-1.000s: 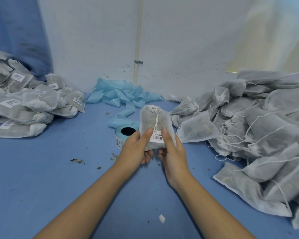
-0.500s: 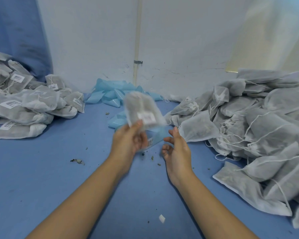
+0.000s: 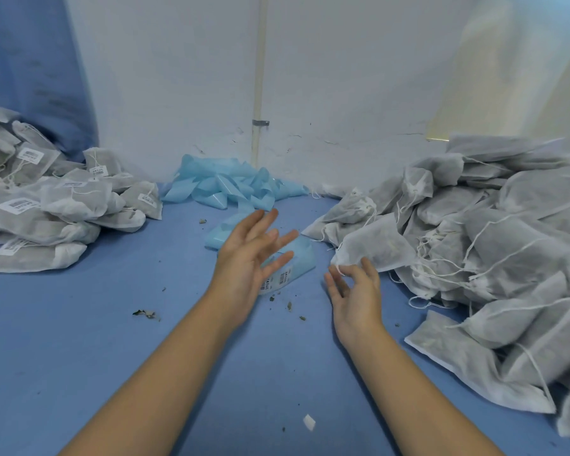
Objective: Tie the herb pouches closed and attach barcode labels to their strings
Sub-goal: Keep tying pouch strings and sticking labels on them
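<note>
Blue table [image 3: 79, 340], pouch [image 3: 375, 250] mouth leftward

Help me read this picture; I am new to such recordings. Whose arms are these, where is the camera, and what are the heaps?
The camera sits on a person's head, looking down at their own bare arms. The left hand is open and holds nothing. The right hand reaches toward a pouch at the edge of the unlabelled heap; whether it grips the pouch is unclear. On the left lies the labelled heap. Between them, on the blue table, lie the label roll and spent blue backing strip.
</note>
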Motion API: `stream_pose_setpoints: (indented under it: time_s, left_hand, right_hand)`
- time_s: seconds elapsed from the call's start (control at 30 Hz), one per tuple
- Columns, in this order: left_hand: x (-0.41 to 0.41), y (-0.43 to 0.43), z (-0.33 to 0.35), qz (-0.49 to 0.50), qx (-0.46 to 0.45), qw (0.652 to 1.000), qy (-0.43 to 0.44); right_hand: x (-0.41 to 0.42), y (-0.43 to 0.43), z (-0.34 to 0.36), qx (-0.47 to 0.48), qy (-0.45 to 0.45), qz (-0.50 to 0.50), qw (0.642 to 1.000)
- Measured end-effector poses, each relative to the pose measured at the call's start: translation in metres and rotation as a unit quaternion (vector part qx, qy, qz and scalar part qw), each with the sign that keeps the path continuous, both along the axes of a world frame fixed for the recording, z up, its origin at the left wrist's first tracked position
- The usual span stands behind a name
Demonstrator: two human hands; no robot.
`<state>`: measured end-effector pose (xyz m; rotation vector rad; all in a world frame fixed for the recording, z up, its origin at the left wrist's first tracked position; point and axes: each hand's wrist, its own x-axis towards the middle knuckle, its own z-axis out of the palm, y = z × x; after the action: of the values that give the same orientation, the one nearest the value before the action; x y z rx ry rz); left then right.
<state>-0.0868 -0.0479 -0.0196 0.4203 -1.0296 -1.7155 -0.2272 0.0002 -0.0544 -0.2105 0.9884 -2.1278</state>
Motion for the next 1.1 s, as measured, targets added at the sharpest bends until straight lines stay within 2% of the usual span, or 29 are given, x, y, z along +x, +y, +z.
stream_pose_setpoints:
  time_s: [0.1,0.2,0.37,0.53,0.7,0.83,0.93,1.03,1.1]
  left_hand:
    - [-0.004,0.006,-0.002,-0.016,-0.001,0.999,-0.045]
    - [-0.009,0.01,-0.006,-0.028,0.01,0.995,-0.098]
    - [-0.019,0.016,-0.019,-0.049,0.044,0.994,-0.092]
    - [-0.023,0.018,-0.031,-0.02,0.005,0.993,-0.116]
    - [-0.017,0.014,-0.034,0.047,-0.133,0.973,-0.185]
    - [-0.016,0.013,-0.037,0.066,-0.185,0.953,-0.231]
    - [-0.016,0.015,-0.038,0.097,-0.26,0.915,-0.294]
    - [-0.016,0.017,-0.039,0.16,-0.369,0.827,-0.394]
    - [-0.016,0.018,-0.04,0.214,-0.397,0.781,-0.432]
  right_hand:
    - [-0.014,0.003,0.002,-0.031,-0.051,0.027,0.998]
    - [-0.018,0.002,0.0,-0.024,-0.065,0.02,0.997]
    - [-0.015,0.003,0.0,-0.003,-0.038,0.027,0.999]
    - [-0.011,0.005,0.001,0.014,0.023,0.044,0.999]
    - [-0.003,0.004,-0.001,0.06,0.137,0.038,0.988]
    - [0.0,0.005,-0.002,0.103,0.237,-0.009,0.966]
    - [0.001,0.006,-0.005,0.116,0.297,-0.042,0.947]
    - [0.001,0.006,-0.007,0.135,0.341,-0.07,0.928]
    - [0.001,0.005,-0.009,0.145,0.355,-0.086,0.919]
